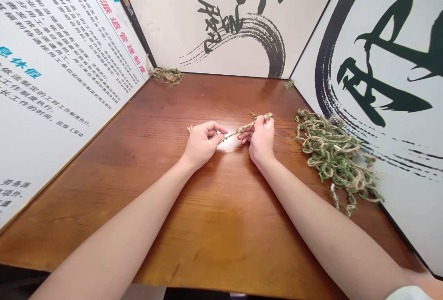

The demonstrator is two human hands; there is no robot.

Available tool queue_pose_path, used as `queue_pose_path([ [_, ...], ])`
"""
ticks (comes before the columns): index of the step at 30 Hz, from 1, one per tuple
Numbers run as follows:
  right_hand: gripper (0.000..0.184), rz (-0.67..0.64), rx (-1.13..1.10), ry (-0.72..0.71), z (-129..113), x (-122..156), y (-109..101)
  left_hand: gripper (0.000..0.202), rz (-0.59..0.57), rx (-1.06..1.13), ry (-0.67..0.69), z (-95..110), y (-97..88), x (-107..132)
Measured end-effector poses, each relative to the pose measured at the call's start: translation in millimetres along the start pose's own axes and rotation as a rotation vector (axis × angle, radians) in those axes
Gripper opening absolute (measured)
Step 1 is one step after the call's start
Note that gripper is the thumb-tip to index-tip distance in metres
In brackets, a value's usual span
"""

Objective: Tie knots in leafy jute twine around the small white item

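Observation:
A length of tan twine with small green leaves (245,128) stretches between my two hands above the middle of the table. My left hand (203,144) pinches its left part between thumb and forefinger, and a frayed tan end pokes out behind that hand. On the other side my right hand (262,138) grips the twine with thumb and fingers, its leafy end sticking up past the thumb. Part of the twine is hidden inside each hand. To the right of my right hand lies a tangled pile of the same leafy twine (337,154).
The brown wooden table (207,226) is bordered by white printed panels on the left, back and right. A small bundle of twine (166,75) rests in the back left corner, and a green scrap (289,84) in the back right corner.

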State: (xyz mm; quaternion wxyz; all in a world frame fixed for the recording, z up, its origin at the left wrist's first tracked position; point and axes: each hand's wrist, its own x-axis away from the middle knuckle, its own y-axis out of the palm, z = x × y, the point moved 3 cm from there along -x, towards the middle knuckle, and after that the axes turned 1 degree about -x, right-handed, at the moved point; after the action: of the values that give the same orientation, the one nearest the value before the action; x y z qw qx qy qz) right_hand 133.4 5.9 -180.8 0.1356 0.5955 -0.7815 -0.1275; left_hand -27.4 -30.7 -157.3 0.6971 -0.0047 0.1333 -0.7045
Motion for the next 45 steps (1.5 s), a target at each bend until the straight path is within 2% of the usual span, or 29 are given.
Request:
queue_pose_path([
  [6, 0.014, 0.065, 0.019, 0.060, -9, 5, 2, 0.020, -0.008, -0.017, 0.022, -1, 0.2, 0],
  [14, 0.015, 0.117, 0.032, 0.071, -14, 5, 1, 0.017, 0.001, -0.171, 0.052, -4, -6.5, -1],
  [18, 0.020, -0.002, 0.058, -0.023, -10, 6, 2, 0.021, 0.098, -0.596, 0.084, 1, -9.4, 1],
  [21, 0.040, -0.127, 0.093, -0.123, -8, 9, 3, 0.030, 0.140, -0.828, 0.254, 10, -0.7, 6],
  [24, 0.051, -0.225, 0.103, -0.138, -5, 11, 5, 0.042, 0.139, -0.774, 0.425, 13, 11.9, 13],
  [26, 0.053, -0.261, 0.102, -0.135, -5, 13, 6, 0.049, 0.076, -0.641, 0.451, 9, 18.8, 16],
  [30, 0.048, -0.320, 0.127, -0.188, -7, 16, 8, 0.059, -0.007, -0.294, 0.314, 0, 22.1, 15],
  [33, 0.040, -0.288, 0.162, -0.218, -7, 16, 8, 0.052, 0.009, -0.119, 0.132, -4, 18.5, 11],
  [37, 0.035, -0.188, 0.203, -0.190, -5, 11, 4, 0.036, 0.006, -0.129, -0.031, -7, 14.1, 7],
  [42, 0.031, -0.155, 0.361, -0.165, -2, 7, 2, 0.021, 0.028, -0.342, 0.077, 0, 8.4, 5],
  [45, 0.040, -0.058, 0.508, -0.331, -9, 12, 0, 0.019, 0.073, -0.422, 0.078, 3, 3.9, 3],
])
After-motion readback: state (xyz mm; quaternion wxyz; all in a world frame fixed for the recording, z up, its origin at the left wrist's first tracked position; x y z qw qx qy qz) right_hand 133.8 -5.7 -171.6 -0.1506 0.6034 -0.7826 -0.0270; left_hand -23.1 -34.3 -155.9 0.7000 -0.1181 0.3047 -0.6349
